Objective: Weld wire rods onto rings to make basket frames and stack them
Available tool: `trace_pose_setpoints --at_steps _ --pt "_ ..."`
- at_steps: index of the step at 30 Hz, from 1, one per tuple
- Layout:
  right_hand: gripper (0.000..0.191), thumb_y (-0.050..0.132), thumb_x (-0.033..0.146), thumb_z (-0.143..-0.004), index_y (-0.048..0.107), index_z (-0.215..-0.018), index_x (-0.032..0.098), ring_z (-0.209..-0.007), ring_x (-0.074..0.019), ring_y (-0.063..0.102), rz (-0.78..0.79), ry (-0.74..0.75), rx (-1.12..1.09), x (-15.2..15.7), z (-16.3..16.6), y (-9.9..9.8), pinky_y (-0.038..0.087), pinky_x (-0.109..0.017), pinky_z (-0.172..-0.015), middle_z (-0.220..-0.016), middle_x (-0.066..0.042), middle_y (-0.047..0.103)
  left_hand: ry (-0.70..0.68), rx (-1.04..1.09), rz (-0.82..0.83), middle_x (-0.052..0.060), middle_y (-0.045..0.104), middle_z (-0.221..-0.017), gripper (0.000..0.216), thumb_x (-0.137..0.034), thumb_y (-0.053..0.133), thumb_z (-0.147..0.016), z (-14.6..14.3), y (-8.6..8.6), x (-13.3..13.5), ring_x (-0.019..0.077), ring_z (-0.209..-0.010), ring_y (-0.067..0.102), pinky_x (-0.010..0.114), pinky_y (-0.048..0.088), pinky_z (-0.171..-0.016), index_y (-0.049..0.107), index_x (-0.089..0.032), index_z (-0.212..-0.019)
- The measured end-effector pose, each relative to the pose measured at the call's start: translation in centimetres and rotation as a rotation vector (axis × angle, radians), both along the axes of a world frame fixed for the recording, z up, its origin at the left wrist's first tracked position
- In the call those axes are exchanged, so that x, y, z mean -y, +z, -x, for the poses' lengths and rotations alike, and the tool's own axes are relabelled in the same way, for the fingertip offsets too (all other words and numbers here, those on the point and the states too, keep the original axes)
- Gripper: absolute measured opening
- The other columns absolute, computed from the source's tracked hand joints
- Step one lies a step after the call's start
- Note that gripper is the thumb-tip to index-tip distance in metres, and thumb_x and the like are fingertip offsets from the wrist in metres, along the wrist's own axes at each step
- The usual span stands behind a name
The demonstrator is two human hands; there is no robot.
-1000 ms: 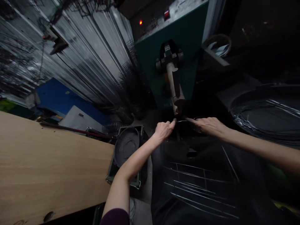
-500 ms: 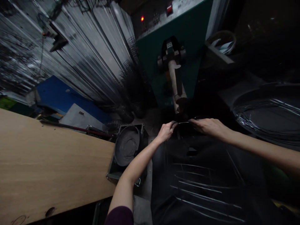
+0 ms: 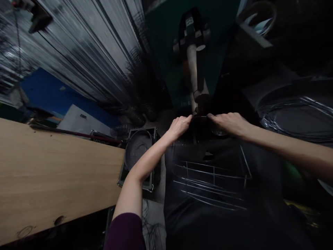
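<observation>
A thin metal wire (image 3: 200, 116) runs between my two hands, close to the lower tip of a machine's electrode arm (image 3: 194, 62). My left hand (image 3: 180, 126) pinches its left end. On the other side my right hand (image 3: 229, 122) is closed on the right end, knuckles up. Whether the wire touches the tip is too dark to tell. Below the hands, several bent wires (image 3: 208, 182) joined by short cross wires lie over a dark cloth (image 3: 197, 222) across my lap.
To the left stands a wooden board (image 3: 65, 180). A round dark pan (image 3: 137, 147) sits on a crate (image 3: 122, 180) beside my left forearm. Coiled wire (image 3: 307, 118) fills a round container at the right. A blue panel (image 3: 62, 93) and the green machine body (image 3: 161, 31) are farther off.
The camera view has tilted down, so the machine and hands sit higher in the picture. Both hands still hold the wire, now nearer the electrode tip. The wires on my lap have shifted slightly.
</observation>
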State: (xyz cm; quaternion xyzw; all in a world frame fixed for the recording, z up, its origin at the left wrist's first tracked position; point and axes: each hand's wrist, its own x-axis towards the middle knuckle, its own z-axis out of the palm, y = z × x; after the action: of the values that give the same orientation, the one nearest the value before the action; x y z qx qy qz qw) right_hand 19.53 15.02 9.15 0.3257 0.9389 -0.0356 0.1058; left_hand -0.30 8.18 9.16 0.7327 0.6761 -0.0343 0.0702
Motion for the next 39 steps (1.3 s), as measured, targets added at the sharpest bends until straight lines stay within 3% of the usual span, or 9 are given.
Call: trace_pose_setpoints --at_steps 11,20,32,39 --pt "0.049 0.032 0.014 -0.093 0.04 -0.142 0.01 -0.082 -0.0294 0.063 0.011 -0.001 -0.027 -1.6 0.2 -0.2 0.035 -0.034 -0.063 -0.095 -0.021 0.066 0.045 0.166 0.005 0.013 0.068 -0.095 0.035 -0.023 0.035 -0.098 0.6 -0.1 -1.1 0.0219 -0.085 0.065 0.027 0.043 -0.072 0.059 -0.02 -0.123" --pt "0.047 0.039 0.022 -0.092 0.048 -0.138 0.018 -0.083 -0.0296 0.063 0.094 -0.112 -0.068 -2.6 0.5 -0.9 0.042 -0.036 -0.069 -0.096 -0.018 0.067 0.065 0.114 0.047 0.011 0.069 -0.096 0.039 -0.038 0.031 -0.1 0.5 -0.1 -2.0 0.0227 -0.084 0.064 0.029 0.042 -0.072 0.064 -0.018 -0.11" --pt "0.047 0.032 0.043 -0.095 0.058 -0.127 0.019 -0.072 -0.0244 0.062 0.207 -0.121 -0.094 -4.3 0.6 -1.6 0.04 -0.03 -0.059 -0.088 -0.013 0.066 0.076 0.085 0.056 0.011 0.07 -0.095 0.041 -0.04 0.03 -0.1 0.6 -0.4 -2.0 0.024 -0.087 0.066 0.029 0.043 -0.073 0.063 -0.019 -0.111" --pt "0.045 0.035 0.038 -0.094 0.056 -0.13 0.021 -0.075 -0.0278 0.064 0.157 -0.131 -0.141 -4.4 0.6 -2.9 0.041 -0.033 -0.063 -0.09 -0.014 0.067 0.128 0.093 0.003 0.011 0.069 -0.089 0.034 -0.036 0.036 -0.099 0.2 -0.7 -1.6 0.0265 -0.085 0.066 0.03 0.042 -0.071 0.062 -0.02 -0.115"
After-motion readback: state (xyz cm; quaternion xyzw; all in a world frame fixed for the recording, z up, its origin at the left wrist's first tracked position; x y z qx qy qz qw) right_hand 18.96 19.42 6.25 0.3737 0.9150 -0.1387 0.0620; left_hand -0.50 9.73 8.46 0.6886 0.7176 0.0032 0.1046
